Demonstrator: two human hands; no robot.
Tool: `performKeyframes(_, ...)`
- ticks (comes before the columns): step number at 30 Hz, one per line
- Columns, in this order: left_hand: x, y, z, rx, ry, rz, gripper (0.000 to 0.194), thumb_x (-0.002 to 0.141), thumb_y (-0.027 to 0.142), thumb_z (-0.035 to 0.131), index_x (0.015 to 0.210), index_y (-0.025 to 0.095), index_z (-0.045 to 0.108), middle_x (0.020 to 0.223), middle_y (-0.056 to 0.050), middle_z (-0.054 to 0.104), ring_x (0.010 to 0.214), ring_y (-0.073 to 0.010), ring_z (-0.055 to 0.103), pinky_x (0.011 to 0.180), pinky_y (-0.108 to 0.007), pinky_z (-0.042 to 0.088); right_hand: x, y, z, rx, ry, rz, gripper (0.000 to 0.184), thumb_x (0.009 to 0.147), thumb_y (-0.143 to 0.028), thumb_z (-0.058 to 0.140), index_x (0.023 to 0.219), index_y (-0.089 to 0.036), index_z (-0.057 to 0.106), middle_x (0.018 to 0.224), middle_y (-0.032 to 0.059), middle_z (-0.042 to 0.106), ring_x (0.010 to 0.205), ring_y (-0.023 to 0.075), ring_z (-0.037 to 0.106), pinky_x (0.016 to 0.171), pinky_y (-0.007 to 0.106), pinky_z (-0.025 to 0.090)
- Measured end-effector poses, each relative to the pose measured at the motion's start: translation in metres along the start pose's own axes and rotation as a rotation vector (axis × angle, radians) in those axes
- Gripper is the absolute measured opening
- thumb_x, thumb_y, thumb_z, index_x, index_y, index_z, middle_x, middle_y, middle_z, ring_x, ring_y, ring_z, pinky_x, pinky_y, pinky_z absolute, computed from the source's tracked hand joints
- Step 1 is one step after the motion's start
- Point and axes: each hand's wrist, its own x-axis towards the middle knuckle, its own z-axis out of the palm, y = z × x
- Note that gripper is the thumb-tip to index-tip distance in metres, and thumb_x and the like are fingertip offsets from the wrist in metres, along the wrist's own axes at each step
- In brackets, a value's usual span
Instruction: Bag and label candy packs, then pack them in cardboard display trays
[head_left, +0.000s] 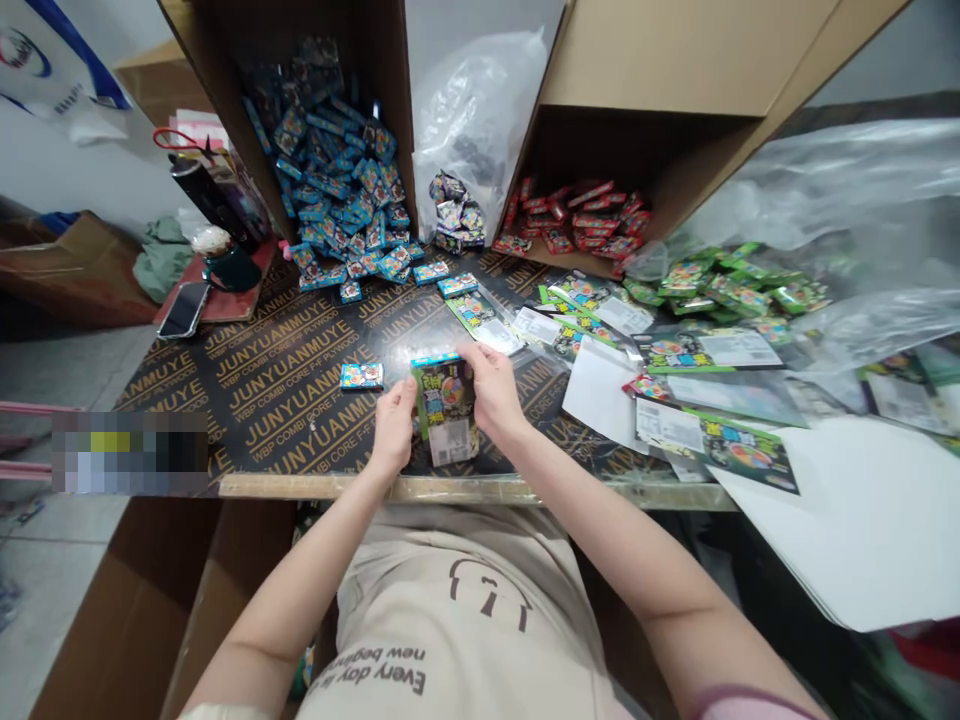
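Between my two hands a black-and-green printed plastic pouch (448,405) stands over the table near its front edge. Along the pouch's top shows the edge of a small blue packet (433,357). My left hand (395,425) grips the pouch's left side, thumb upward. At the upper right corner my right hand (491,390) pinches the pouch, its fingertips by the blue packet. Left of the pouch a single blue candy-like packet (361,377) lies flat. Behind it are two more blue packets, with a flat printed pouch (484,318) close by.
Cardboard boxes at the back hold heaps of blue packets (337,200) and red packets (585,215), with purple-white packets (457,212) in a clear bag between. Green packets (735,280), flat pouches (709,350) and white sheets (862,520) lie right. A phone (184,310) and dark jar (229,268) sit left.
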Motion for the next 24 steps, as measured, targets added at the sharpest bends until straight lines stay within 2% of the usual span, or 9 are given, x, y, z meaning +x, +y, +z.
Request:
performKeyframes(2,0.000,0.008,0.005,-0.206,0.047,-0.122,0.044,0.067,0.059,0.070,0.074,0.016,0.064,0.065,0.000,0.063,0.067,-0.0156,0.061,0.063,-0.026,0.046,-0.002,0.001,-0.003,-0.011,0.000,0.032,0.021,0.064,-0.033,0.071,0.069,-0.022,0.054,0.058,-0.0064,0.058,0.056,0.0119,0.054,0.057,0.024,0.045)
performKeyframes(4,0.003,0.018,0.007,-0.339,0.095,-0.213,0.034,0.059,0.045,0.078,0.071,0.017,0.063,0.064,0.002,0.064,0.062,-0.0124,0.059,0.063,-0.024,0.045,-0.005,0.001,-0.006,0.047,-0.026,0.060,0.027,0.065,-0.036,0.068,0.085,-0.024,0.054,0.068,-0.0048,0.067,0.065,0.0163,0.062,0.062,0.028,0.049)
performKeyframes(8,0.010,0.037,0.007,-0.361,0.053,-0.304,0.021,0.055,0.030,0.073,0.067,0.016,0.063,0.062,0.003,0.063,0.057,-0.0100,0.055,0.059,-0.023,0.044,-0.006,-0.003,-0.014,0.128,-0.141,0.102,0.037,0.068,-0.036,0.062,0.102,-0.027,0.050,0.086,-0.0020,0.074,0.082,0.0199,0.068,0.071,0.032,0.052)
performKeyframes(12,0.007,0.051,0.006,-0.192,0.019,-0.105,0.020,0.053,0.023,0.072,0.072,0.016,0.071,0.067,0.002,0.066,0.059,-0.0092,0.054,0.054,-0.019,0.039,-0.002,-0.010,-0.021,0.102,-0.223,0.169,0.024,0.061,-0.022,0.060,0.085,-0.022,0.059,0.081,0.0002,0.075,0.073,0.0180,0.066,0.069,0.031,0.052)
performKeyframes(14,0.004,0.057,0.005,-0.048,0.014,0.058,0.014,0.055,0.025,0.075,0.066,0.016,0.071,0.065,0.001,0.066,0.059,-0.0086,0.053,0.055,-0.019,0.040,-0.002,-0.014,-0.025,0.059,-0.238,0.101,0.008,0.061,-0.020,0.059,0.069,-0.020,0.061,0.078,0.0018,0.074,0.073,0.0174,0.066,0.071,0.031,0.052)
performKeyframes(16,0.003,0.063,0.003,0.111,-0.020,0.151,0.016,0.058,0.029,0.078,0.061,0.015,0.071,0.060,0.000,0.065,0.057,-0.0085,0.052,0.057,-0.021,0.041,-0.003,-0.018,-0.030,0.012,-0.261,-0.017,0.005,0.063,-0.020,0.060,0.064,-0.019,0.065,0.077,0.0026,0.074,0.078,0.0179,0.067,0.076,0.031,0.051)
performKeyframes(18,0.005,0.067,0.001,0.218,-0.064,0.156,0.021,0.056,0.032,0.082,0.059,0.014,0.071,0.057,0.000,0.065,0.055,-0.0088,0.053,0.057,-0.021,0.042,-0.006,-0.021,-0.035,-0.048,-0.297,-0.131,0.009,0.067,-0.023,0.062,0.066,-0.019,0.070,0.079,0.0029,0.073,0.081,0.0180,0.066,0.078,0.031,0.050)
performKeyframes(20,0.009,0.071,-0.001,0.271,-0.113,0.132,0.023,0.056,0.033,0.083,0.063,0.014,0.072,0.060,-0.001,0.067,0.055,-0.0099,0.056,0.057,-0.022,0.044,-0.008,-0.024,-0.038,-0.145,-0.309,-0.204,0.010,0.070,-0.028,0.067,0.069,-0.020,0.072,0.073,0.0017,0.071,0.070,0.0155,0.064,0.071,0.029,0.049)
performKeyframes(24,0.014,0.078,0.000,0.390,-0.173,0.180,0.023,0.062,0.036,0.079,0.070,0.015,0.075,0.065,-0.003,0.070,0.057,-0.0126,0.059,0.057,-0.024,0.047,-0.007,-0.029,-0.040,-0.283,-0.303,-0.213,0.017,0.067,-0.035,0.077,0.070,-0.019,0.071,0.060,-0.0016,0.065,0.050,0.0102,0.053,0.053,0.026,0.043)
